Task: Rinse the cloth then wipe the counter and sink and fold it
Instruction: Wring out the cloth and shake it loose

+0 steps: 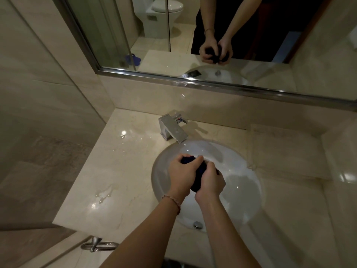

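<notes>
The pale marble counter (116, 171) holds a round white sink (241, 171) under a square chrome faucet (173, 130), and some water lies in small pools on the stone at the left. Over the basin, the left hand (183, 176) and the right hand (210, 182) are close together, both clamped on the dark blue cloth (200, 171), which is bunched between them. The cloth looks soft, light and probably heavy with water, so I judge it is best held by the whole bundle and squeezed firmly, because a loose corner may slip.
</notes>
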